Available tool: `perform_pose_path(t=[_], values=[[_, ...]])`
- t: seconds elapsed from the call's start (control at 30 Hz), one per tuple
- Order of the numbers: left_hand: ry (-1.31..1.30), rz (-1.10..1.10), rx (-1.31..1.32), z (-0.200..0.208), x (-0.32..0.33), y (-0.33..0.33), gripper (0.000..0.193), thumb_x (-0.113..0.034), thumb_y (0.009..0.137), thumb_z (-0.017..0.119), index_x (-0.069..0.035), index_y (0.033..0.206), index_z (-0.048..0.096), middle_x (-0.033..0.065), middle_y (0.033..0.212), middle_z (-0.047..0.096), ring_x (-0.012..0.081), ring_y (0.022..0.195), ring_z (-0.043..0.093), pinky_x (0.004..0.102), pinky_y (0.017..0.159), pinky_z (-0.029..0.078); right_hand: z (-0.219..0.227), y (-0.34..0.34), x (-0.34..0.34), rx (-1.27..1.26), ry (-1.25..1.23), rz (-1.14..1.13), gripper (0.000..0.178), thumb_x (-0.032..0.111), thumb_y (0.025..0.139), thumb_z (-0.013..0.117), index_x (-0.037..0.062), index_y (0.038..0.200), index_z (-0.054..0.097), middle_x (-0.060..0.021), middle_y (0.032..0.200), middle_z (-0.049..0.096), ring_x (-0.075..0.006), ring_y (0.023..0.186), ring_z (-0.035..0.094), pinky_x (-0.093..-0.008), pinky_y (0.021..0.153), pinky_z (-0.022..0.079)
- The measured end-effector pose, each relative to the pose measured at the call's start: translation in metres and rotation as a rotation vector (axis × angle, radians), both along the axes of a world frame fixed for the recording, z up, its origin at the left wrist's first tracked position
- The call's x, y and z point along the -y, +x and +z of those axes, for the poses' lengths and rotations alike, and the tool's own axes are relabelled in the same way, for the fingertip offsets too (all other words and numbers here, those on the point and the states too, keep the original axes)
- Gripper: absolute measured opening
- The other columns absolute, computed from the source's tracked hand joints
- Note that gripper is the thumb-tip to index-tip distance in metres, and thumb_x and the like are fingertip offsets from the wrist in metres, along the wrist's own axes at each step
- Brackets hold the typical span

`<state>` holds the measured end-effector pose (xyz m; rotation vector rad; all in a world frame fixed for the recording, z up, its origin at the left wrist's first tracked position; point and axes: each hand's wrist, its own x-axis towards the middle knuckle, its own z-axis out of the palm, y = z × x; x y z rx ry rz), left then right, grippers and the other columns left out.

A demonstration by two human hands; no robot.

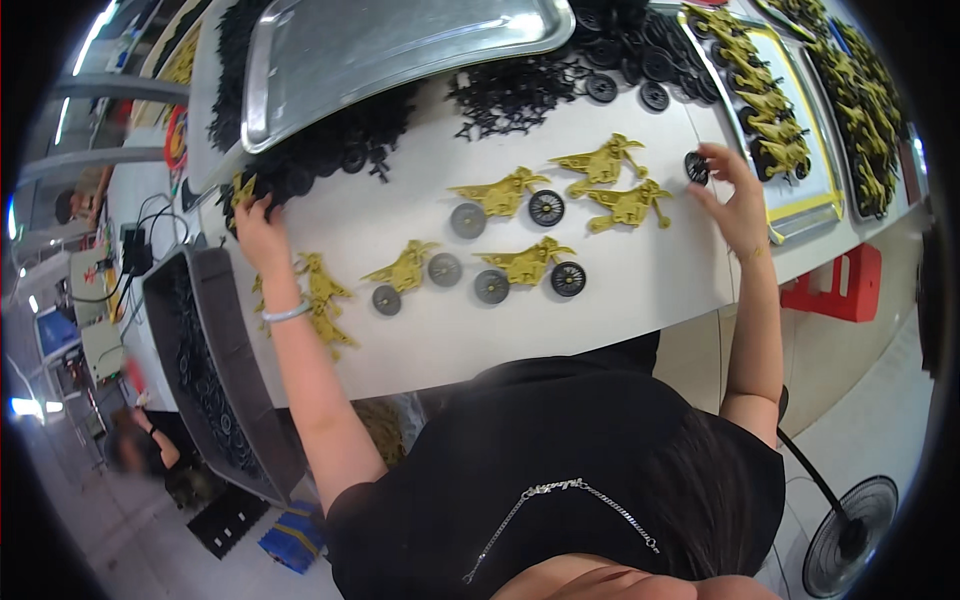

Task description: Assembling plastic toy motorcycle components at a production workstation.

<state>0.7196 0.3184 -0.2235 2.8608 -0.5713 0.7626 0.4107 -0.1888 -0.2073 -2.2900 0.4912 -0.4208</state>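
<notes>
At the left of the table my left hand [260,230] has its fingers closed on a yellow toy motorcycle body [241,190], partly hidden by the fingers, beside the heap of black parts. My right hand [735,200], at the right, pinches a black spoked toy wheel [697,168] between thumb and fingers. Between the hands lie several yellow motorcycle bodies. One body [510,266] has a grey wheel [491,286] and a black wheel [568,279] at it. Another body [402,266] has two grey wheels. Two bodies [628,205] near my right hand show no wheels.
A metal tray [400,60] rests over black parts at the back. Loose black wheels [655,95] pile up behind. Trays of yellow motorcycles [770,120] stand at the right. More yellow bodies [320,300] lie by my left forearm. A grey bin [215,370] sits at the left.
</notes>
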Motion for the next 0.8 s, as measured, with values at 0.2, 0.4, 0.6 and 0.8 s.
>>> perform_pose_path(t=[0.2,0.4,0.6,0.8], values=[[0.025,-0.045,-0.024,0.002,0.000,0.005,0.012,-0.006,0.074,0.067,-0.003,0.085,0.066,0.0122,0.107,0.062,0.0327,0.097,0.058,0.0384,0.082,0.047,0.015,-0.026,-0.043,-0.043,0.063,0.161,0.045,-0.002,0.065,0.075,0.0066,0.107,0.062,-0.0069,0.105,0.061,-0.0219,0.091,0.060,-0.0298,0.080,0.048],[0.024,0.015,-0.077,0.015,0.014,-0.004,0.019,-0.007,0.073,0.070,-0.004,0.092,0.065,0.0119,0.100,0.062,0.0324,0.096,0.058,0.0392,0.083,0.046,-0.002,-0.030,-0.047,-0.095,-0.042,0.132,0.044,0.000,0.065,0.075,0.0070,0.106,0.061,-0.0075,0.105,0.060,-0.0262,0.096,0.059,-0.0334,0.083,0.049],[-0.453,-0.543,-0.415,0.059,0.161,-0.128,0.036,-0.005,0.067,0.076,-0.006,0.102,0.065,0.0059,0.099,0.061,0.0182,0.093,0.057,0.0317,0.085,0.044,-0.003,-0.031,-0.052,-0.112,-0.035,0.093,0.044,0.001,0.065,0.075,0.0069,0.106,0.062,-0.0077,0.105,0.059,-0.0265,0.098,0.057,-0.0340,0.085,0.048],[-0.415,-0.870,-0.795,0.035,0.247,-0.201,0.038,-0.007,0.064,0.076,-0.007,0.101,0.065,0.0082,0.102,0.058,0.0255,0.092,0.059,0.0331,0.078,0.048,-0.001,-0.030,-0.050,-0.130,-0.025,0.104,0.043,0.000,0.064,0.075,0.0056,0.104,0.062,-0.0080,0.102,0.058,-0.0264,0.096,0.057,-0.0339,0.084,0.048]])
